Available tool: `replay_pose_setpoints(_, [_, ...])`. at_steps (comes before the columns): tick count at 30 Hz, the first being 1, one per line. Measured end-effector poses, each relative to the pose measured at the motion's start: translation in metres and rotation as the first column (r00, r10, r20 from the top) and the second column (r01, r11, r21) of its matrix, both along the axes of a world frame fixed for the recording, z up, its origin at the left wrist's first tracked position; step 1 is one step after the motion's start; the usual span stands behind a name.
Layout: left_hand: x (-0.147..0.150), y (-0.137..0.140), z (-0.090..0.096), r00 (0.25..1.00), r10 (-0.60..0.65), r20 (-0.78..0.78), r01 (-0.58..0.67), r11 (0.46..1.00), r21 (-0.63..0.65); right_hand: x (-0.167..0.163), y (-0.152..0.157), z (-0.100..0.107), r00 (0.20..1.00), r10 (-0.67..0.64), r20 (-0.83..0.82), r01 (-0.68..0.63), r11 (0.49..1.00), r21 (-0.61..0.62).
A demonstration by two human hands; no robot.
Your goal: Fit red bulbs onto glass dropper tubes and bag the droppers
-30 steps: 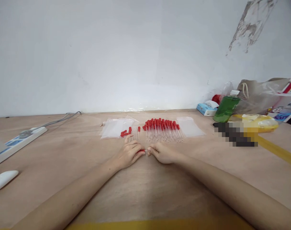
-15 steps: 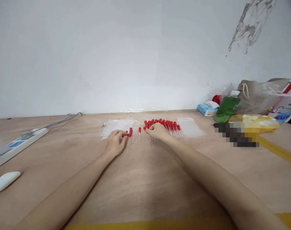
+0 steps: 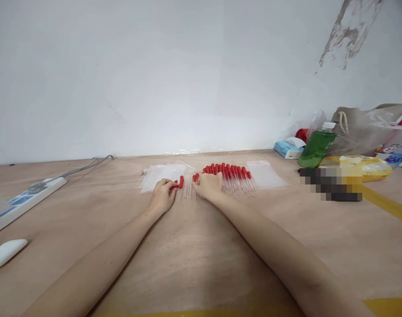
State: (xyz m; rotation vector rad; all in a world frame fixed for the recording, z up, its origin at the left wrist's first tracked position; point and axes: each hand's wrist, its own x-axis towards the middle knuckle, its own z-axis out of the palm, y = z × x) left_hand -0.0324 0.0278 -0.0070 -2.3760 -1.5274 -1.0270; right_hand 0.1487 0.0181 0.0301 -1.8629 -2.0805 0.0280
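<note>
The left hand (image 3: 161,195) lies on the brown wooden table (image 3: 194,255), its fingers curled onto small loose red rubber caps (image 3: 179,182) beside the clear plastic bags (image 3: 161,174). The right hand (image 3: 208,186) rests palm down, fingers bent, on the row of thin glass droppers with red bulbs (image 3: 232,177); I cannot tell if it grips one.

Table (image 3: 201,246): droppers (image 3: 234,176) lie in a row at centre, far side, flanked by bags (image 3: 158,175) at left and right; power strip (image 3: 22,198) far left; bottle (image 3: 316,147) far right.
</note>
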Motion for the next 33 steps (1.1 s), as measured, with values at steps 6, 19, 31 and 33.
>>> replay_pose_setpoints(6, [0.002,0.003,-0.001,0.998,0.036,0.060,-0.036,0.999,-0.008,-0.018,-0.009,0.001,0.998,0.054,0.030,-0.053,0.999,-0.007])
replay_pose_setpoints(19, [0.005,-0.008,0.006,0.990,0.091,0.108,-0.092,0.996,0.008,-0.023,-0.004,0.001,1.000,0.024,-0.008,-0.025,0.997,-0.076])
replay_pose_setpoints(31, [0.031,-0.050,0.009,0.958,-0.286,0.036,0.286,0.958,0.012,0.090,-0.065,-0.024,0.857,0.459,-0.235,-0.421,0.886,0.196])
replay_pose_setpoints(33, [0.040,-0.060,0.011,0.948,-0.317,0.036,0.318,0.947,-0.038,0.100,-0.071,-0.033,0.836,0.491,-0.246,-0.423,0.861,0.283])
